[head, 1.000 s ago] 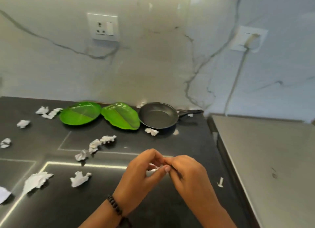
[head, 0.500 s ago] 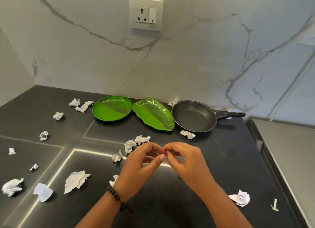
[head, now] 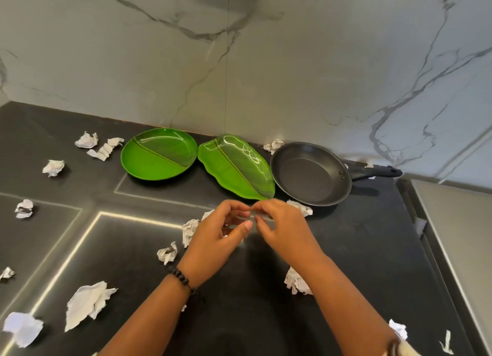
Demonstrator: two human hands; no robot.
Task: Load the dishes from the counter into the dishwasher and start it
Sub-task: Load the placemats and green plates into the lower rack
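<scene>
Both hands meet above the dark counter (head: 359, 249). The left hand (head: 217, 238) and the right hand (head: 283, 226) have curled fingers that pinch a small pale scrap between them. Behind them, by the wall, lie a round green plate (head: 159, 154), a leaf-shaped plate (head: 237, 166) and a black pan (head: 310, 173). Crumpled paper (head: 86, 303) is scattered around.

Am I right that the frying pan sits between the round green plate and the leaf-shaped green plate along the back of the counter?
Not quite. In the head view the leaf-shaped green plate is the one in the middle: the round green plate lies to its left and the frying pan to its right, with the handle pointing right. All three do sit along the back of the counter.
</scene>
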